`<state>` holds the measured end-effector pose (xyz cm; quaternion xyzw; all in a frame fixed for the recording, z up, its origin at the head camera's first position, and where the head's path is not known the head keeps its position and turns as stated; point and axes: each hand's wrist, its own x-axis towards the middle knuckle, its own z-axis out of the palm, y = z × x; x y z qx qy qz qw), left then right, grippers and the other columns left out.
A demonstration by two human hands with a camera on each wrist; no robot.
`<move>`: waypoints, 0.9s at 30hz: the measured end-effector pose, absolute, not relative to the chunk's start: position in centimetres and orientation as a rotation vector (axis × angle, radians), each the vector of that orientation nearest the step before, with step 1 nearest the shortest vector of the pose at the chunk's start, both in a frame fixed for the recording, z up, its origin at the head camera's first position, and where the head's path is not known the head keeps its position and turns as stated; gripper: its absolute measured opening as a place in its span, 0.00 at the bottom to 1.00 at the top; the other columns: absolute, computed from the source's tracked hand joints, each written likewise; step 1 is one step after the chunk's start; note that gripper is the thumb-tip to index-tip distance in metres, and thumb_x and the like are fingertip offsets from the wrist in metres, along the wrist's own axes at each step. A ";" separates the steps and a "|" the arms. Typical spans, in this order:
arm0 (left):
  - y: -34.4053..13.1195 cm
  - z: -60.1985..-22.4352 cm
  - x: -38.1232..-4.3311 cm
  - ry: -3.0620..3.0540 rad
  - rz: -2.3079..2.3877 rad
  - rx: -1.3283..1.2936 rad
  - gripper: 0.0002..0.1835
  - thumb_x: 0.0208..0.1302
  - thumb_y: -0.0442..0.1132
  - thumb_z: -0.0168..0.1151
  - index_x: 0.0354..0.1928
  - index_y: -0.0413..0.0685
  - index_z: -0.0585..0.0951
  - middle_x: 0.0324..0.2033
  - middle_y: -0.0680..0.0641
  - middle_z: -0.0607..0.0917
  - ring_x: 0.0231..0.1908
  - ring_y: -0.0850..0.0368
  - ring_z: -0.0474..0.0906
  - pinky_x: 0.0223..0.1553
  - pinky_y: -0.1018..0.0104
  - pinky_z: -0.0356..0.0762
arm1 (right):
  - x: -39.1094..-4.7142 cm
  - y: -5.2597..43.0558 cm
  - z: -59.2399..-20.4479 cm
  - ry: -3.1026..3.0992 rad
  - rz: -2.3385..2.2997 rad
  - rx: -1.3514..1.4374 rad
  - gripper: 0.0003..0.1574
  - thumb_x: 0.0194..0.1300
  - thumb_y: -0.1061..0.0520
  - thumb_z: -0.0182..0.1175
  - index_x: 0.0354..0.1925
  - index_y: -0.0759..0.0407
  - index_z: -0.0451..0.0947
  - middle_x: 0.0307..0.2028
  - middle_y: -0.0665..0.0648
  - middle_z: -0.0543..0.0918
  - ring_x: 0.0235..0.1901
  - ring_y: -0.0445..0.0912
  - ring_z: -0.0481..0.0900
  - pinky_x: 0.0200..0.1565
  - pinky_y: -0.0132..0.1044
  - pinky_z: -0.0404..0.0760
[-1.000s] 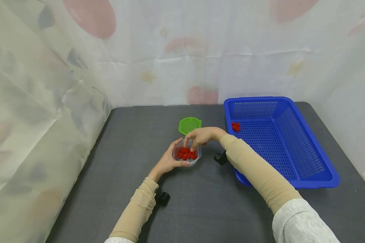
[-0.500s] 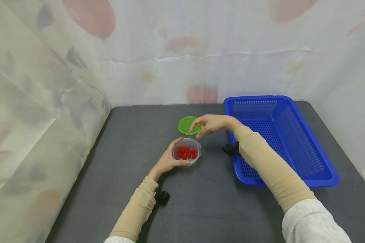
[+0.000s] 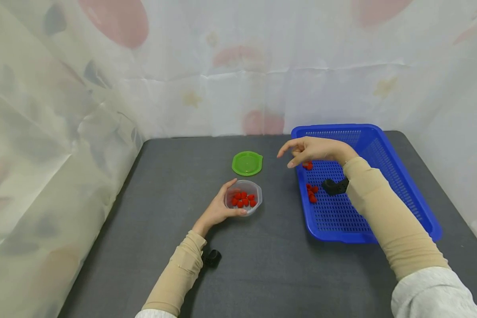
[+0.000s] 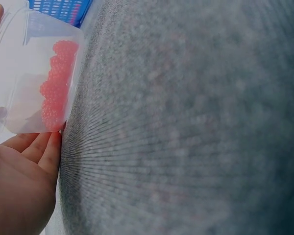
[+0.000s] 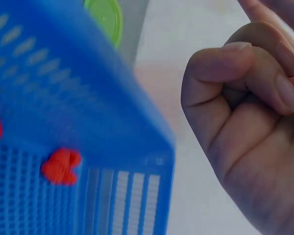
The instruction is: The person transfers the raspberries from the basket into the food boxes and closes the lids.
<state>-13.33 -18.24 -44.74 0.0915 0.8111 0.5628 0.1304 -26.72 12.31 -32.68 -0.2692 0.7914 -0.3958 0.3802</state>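
Note:
My left hand (image 3: 216, 210) grips a small clear plastic container (image 3: 259, 194) on the grey table, thumb on the near side and fingers round the far side. Several red raspberries (image 3: 244, 200) lie on its bottom; the left wrist view shows these raspberries (image 4: 58, 88) through the clear wall. My right hand (image 3: 317, 149) hovers over the left rim of a blue basket (image 3: 342, 225), holding nothing. Its thumb and index finger stay apart, the other fingers loosely bent. Two clusters of raspberries (image 3: 312, 193) lie along the basket's left side, the farther one partly hidden under the right hand.
A green lid (image 3: 247, 163) lies flat behind the container. The basket takes up the right part of the grey table (image 3: 175, 176). Patterned white curtains (image 3: 206, 97) hang at the back and both sides.
My right hand has lifted out of the container and moved right, past the lid, to above the basket's edge. My left hand keeps holding the container in place.

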 end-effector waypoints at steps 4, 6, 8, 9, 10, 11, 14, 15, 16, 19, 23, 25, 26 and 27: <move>-18.3 -44.9 -13.3 2.353 1.639 0.271 0.53 0.48 0.37 0.73 0.72 0.48 0.50 0.65 0.35 0.66 0.66 0.41 0.60 0.67 0.44 0.54 | -26.9 14.6 -33.4 1.995 -1.064 -0.652 0.28 0.60 0.56 0.63 0.58 0.55 0.69 0.17 0.49 0.60 0.20 0.43 0.61 0.31 0.35 0.68; -18.4 -44.9 -13.3 2.354 1.645 0.269 0.53 0.47 0.37 0.73 0.72 0.48 0.50 0.65 0.35 0.66 0.66 0.41 0.60 0.67 0.44 0.54 | -27.0 15.5 -34.0 1.980 -1.072 -0.650 0.28 0.60 0.56 0.62 0.58 0.56 0.68 0.17 0.49 0.60 0.20 0.43 0.61 0.30 0.35 0.67; -18.4 -45.0 -13.2 2.356 1.651 0.263 0.53 0.47 0.36 0.73 0.72 0.48 0.50 0.65 0.35 0.66 0.66 0.40 0.60 0.67 0.44 0.54 | -27.1 16.3 -34.5 1.960 -1.082 -0.646 0.29 0.61 0.56 0.62 0.59 0.58 0.67 0.17 0.48 0.60 0.21 0.43 0.61 0.30 0.35 0.66; -18.5 -45.0 -13.2 2.358 1.650 0.261 0.53 0.47 0.36 0.73 0.72 0.48 0.50 0.65 0.35 0.66 0.66 0.40 0.60 0.67 0.44 0.54 | -27.1 16.7 -34.8 1.953 -1.084 -0.648 0.29 0.61 0.56 0.62 0.59 0.59 0.67 0.17 0.48 0.60 0.20 0.43 0.60 0.30 0.35 0.66; -18.5 -45.0 -13.2 2.359 1.649 0.261 0.53 0.48 0.36 0.73 0.72 0.48 0.50 0.65 0.35 0.66 0.66 0.40 0.60 0.67 0.44 0.54 | -27.1 17.0 -35.1 1.950 -1.087 -0.648 0.29 0.61 0.56 0.61 0.59 0.60 0.66 0.17 0.48 0.60 0.20 0.43 0.59 0.29 0.35 0.65; -18.5 -45.0 -13.1 2.359 1.647 0.263 0.53 0.48 0.37 0.73 0.72 0.48 0.50 0.65 0.35 0.66 0.66 0.40 0.60 0.67 0.44 0.54 | -27.0 17.4 -35.4 1.947 -1.091 -0.646 0.30 0.61 0.56 0.61 0.59 0.61 0.66 0.17 0.47 0.60 0.20 0.43 0.59 0.29 0.35 0.65; -18.5 -44.9 -13.1 2.363 1.630 0.268 0.53 0.48 0.38 0.73 0.72 0.48 0.50 0.65 0.35 0.66 0.66 0.41 0.60 0.67 0.44 0.55 | -26.9 18.2 -36.3 1.950 -1.104 -0.633 0.28 0.62 0.57 0.60 0.58 0.61 0.65 0.16 0.47 0.60 0.19 0.44 0.58 0.28 0.35 0.65; -18.5 -44.9 -13.1 2.364 1.625 0.268 0.53 0.48 0.38 0.73 0.72 0.48 0.50 0.65 0.36 0.66 0.66 0.41 0.60 0.67 0.44 0.55 | -26.9 18.5 -36.5 1.955 -1.109 -0.626 0.27 0.62 0.57 0.60 0.58 0.61 0.66 0.16 0.47 0.60 0.19 0.44 0.58 0.28 0.35 0.66; -18.5 -44.9 -13.0 2.362 1.624 0.265 0.53 0.48 0.39 0.73 0.72 0.48 0.50 0.65 0.36 0.65 0.67 0.42 0.60 0.67 0.44 0.54 | -26.9 18.7 -36.8 1.958 -1.114 -0.619 0.26 0.62 0.58 0.60 0.57 0.61 0.66 0.16 0.47 0.61 0.19 0.44 0.59 0.28 0.35 0.66; -18.6 -44.9 -13.1 2.362 1.621 0.255 0.54 0.48 0.39 0.73 0.72 0.48 0.50 0.65 0.37 0.65 0.67 0.43 0.60 0.67 0.44 0.54 | -26.9 19.2 -37.5 1.964 -1.127 -0.599 0.24 0.62 0.58 0.59 0.56 0.60 0.67 0.16 0.48 0.61 0.19 0.45 0.60 0.28 0.34 0.67; -18.6 -44.9 -13.1 2.363 1.624 0.246 0.53 0.48 0.39 0.73 0.72 0.48 0.50 0.65 0.37 0.66 0.67 0.43 0.60 0.67 0.44 0.54 | -27.0 19.7 -38.5 1.950 -1.140 -0.570 0.25 0.62 0.57 0.60 0.56 0.62 0.67 0.16 0.47 0.62 0.20 0.45 0.60 0.29 0.35 0.67; -18.5 -44.9 -13.1 2.365 1.626 0.246 0.53 0.48 0.38 0.73 0.72 0.48 0.50 0.65 0.36 0.66 0.67 0.42 0.60 0.67 0.44 0.55 | -27.1 19.9 -39.1 1.942 -1.145 -0.541 0.26 0.62 0.58 0.60 0.56 0.63 0.66 0.16 0.47 0.61 0.20 0.45 0.60 0.30 0.36 0.67; -18.5 -44.9 -13.1 2.367 1.626 0.246 0.53 0.48 0.38 0.73 0.72 0.48 0.50 0.65 0.36 0.66 0.67 0.42 0.60 0.67 0.44 0.55 | -27.1 20.0 -39.3 1.939 -1.146 -0.518 0.27 0.62 0.58 0.60 0.57 0.63 0.66 0.16 0.47 0.61 0.20 0.44 0.60 0.31 0.36 0.66; -18.5 -44.9 -13.1 2.367 1.628 0.247 0.53 0.47 0.38 0.73 0.72 0.48 0.50 0.65 0.36 0.66 0.67 0.42 0.60 0.67 0.44 0.55 | -27.1 20.1 -39.6 1.933 -1.147 -0.494 0.28 0.61 0.58 0.60 0.57 0.63 0.65 0.16 0.47 0.61 0.20 0.43 0.60 0.31 0.36 0.66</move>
